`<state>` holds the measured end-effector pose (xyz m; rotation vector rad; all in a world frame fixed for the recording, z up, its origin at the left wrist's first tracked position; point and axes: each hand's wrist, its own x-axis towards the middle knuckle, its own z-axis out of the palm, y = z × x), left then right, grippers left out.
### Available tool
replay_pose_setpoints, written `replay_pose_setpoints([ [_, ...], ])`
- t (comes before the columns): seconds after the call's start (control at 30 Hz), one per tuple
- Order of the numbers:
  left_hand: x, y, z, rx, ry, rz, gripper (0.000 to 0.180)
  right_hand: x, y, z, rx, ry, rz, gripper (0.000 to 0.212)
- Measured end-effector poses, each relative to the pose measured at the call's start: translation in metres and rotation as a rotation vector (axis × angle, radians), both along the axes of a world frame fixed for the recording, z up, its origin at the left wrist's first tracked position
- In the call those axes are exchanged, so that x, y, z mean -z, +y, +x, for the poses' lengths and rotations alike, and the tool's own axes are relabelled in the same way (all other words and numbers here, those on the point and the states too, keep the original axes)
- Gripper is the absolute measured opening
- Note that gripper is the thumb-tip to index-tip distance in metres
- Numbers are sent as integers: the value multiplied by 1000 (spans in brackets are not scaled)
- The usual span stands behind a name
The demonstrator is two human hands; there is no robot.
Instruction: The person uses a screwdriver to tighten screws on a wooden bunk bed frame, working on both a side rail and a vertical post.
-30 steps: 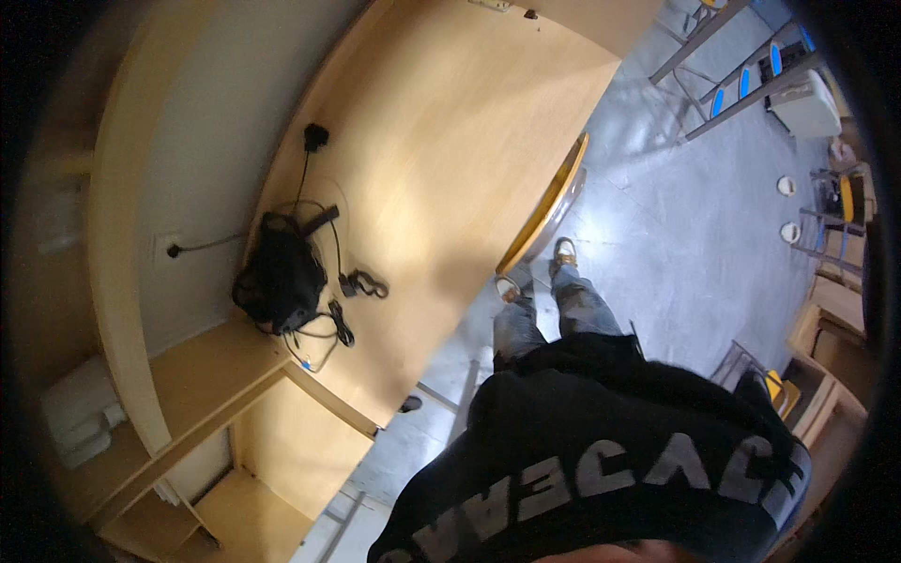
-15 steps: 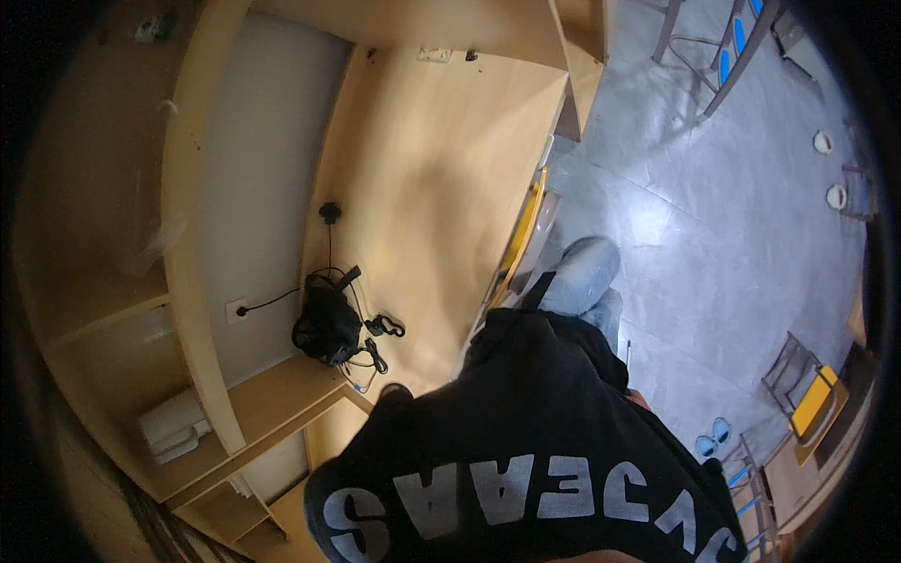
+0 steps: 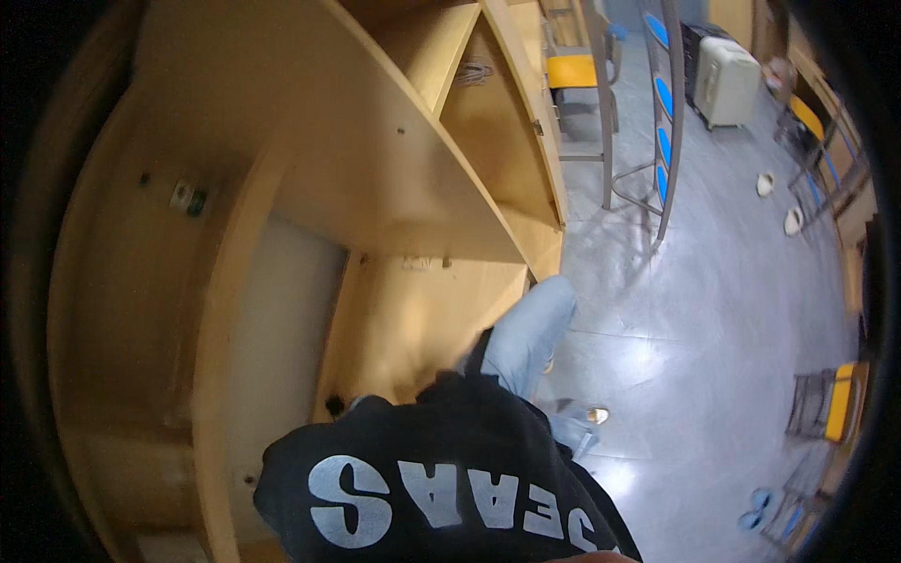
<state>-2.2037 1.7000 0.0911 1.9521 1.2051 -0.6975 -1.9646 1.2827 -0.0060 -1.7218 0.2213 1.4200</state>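
Observation:
Neither of my hands shows at this moment. My black top [image 3: 441, 441] with pale print fills the lower middle and hides both arms from the elbows on. One leg in light blue jeans [image 3: 535, 328] stretches forward beside the wooden desk top [image 3: 432, 310]. A shoe [image 3: 598, 415] shows on the floor just right of my body. My torso covers the near part of the desk. The dark round object [image 3: 334, 405] at the desk's left edge is blurred.
Wooden shelving [image 3: 272, 103] rises on the left, and an open-fronted cabinet [image 3: 497, 131] stands ahead. A metal ladder [image 3: 664, 122] with blue treads is beyond it. A white suitcase [image 3: 727, 83], yellow-seated chairs [image 3: 840, 403] and slippers [image 3: 755, 507] are on the right.
My view has swung up and forward, and my body has moved ahead along the desk. The black bag and cables on the desk are out of sight; the cabinet and suitcase have come into view.

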Motion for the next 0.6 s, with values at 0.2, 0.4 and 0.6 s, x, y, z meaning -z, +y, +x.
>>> replay_pose_setpoints([
  [0.2, 20, 216, 97, 445, -17, -51, 42, -48, 88, -95, 384, 63, -174, 12],
  [0.4, 32, 310, 151, 834, 4, -104, 43, -80, 157, -214, 678, 90, -266, 10],
  [0.6, 41, 313, 224, 1268, -96, -9, 44, -78, 222, -303, 974, 103, -240, 9],
])
